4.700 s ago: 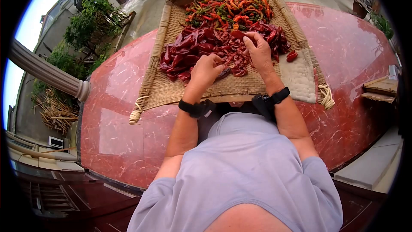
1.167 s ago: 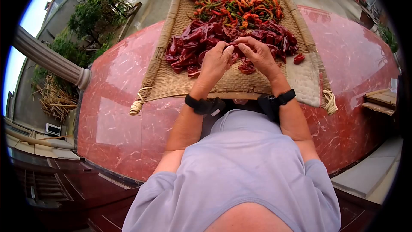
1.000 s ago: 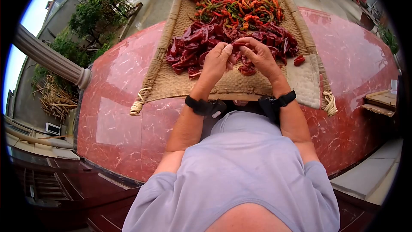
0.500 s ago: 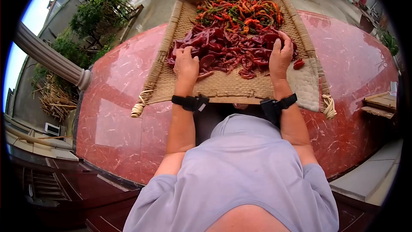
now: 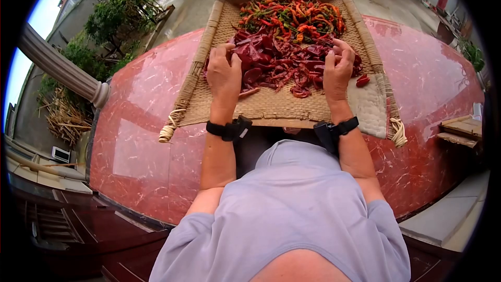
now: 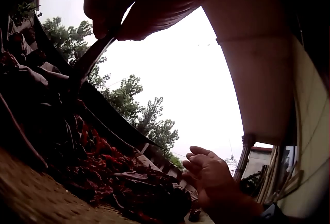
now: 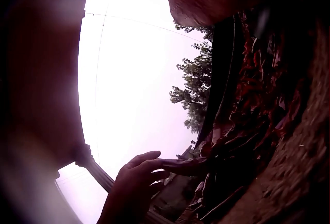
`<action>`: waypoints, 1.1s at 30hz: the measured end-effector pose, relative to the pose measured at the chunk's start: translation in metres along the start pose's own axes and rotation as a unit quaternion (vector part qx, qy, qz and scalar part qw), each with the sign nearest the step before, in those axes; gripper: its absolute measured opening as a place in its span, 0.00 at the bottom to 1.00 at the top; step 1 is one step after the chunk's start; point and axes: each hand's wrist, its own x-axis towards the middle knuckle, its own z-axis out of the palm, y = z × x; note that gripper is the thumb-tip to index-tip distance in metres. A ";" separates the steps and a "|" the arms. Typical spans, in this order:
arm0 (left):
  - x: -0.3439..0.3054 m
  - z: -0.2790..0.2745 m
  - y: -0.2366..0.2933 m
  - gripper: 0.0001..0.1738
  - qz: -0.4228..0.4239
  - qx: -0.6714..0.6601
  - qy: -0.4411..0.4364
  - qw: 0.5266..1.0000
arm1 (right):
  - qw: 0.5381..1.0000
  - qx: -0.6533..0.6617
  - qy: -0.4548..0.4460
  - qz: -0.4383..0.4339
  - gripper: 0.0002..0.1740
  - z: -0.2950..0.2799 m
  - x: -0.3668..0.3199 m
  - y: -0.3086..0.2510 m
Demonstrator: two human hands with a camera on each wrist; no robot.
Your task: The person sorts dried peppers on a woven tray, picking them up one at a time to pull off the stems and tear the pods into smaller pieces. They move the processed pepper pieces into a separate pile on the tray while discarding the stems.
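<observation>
A dark red pepper [image 6: 90,59] is pinched between the fingertips and thumb of the left hand [image 5: 224,77], over the left side of the dark red pepper heap [image 5: 257,53]. The right wrist view shows the same pepper [image 7: 183,167] stretching from the left hand [image 7: 129,190] toward the heap. At the heap's right side the right hand [image 5: 337,74] hovers with loosely bent fingers. In the left wrist view the right hand [image 6: 212,178] has no pepper visible in it. Torn red pieces [image 5: 301,75] lie between the hands.
Thin red, orange and green chilies [image 5: 292,15] cover the back of the woven tray [image 5: 271,110]. A pale cloth [image 5: 368,104] lies at its front right, with a small red pepper [image 5: 362,80] at the cloth's top. A column [image 5: 62,68] stands left.
The hands, together over the tray a second ago, have parted to the two sides. Since half a second ago the left hand has shifted slightly left, and the right hand a little left and nearer the body.
</observation>
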 end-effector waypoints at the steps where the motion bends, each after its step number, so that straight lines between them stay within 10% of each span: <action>1: 0.000 -0.004 0.012 0.10 -0.005 -0.011 -0.005 1.000 | 0.999 0.032 -0.027 0.007 0.17 -0.001 0.000 -0.007; 8: -0.018 0.019 0.046 0.11 -0.033 -0.204 -0.153 0.966 | 0.955 0.125 -0.268 0.016 0.31 0.002 -0.008 -0.042; 12: -0.027 0.031 0.059 0.13 -0.042 -0.294 -0.200 0.934 | 0.931 0.156 -0.328 -0.002 0.21 0.014 -0.014 -0.022; 21: -0.026 0.039 0.010 0.17 -0.027 0.047 -0.174 0.983 | 0.999 -0.006 0.036 -0.014 0.11 0.005 -0.001 -0.012; 33: -0.021 0.043 -0.031 0.20 -0.095 0.233 -0.278 0.927 | 0.982 -0.129 0.077 0.115 0.19 0.004 -0.002 0.025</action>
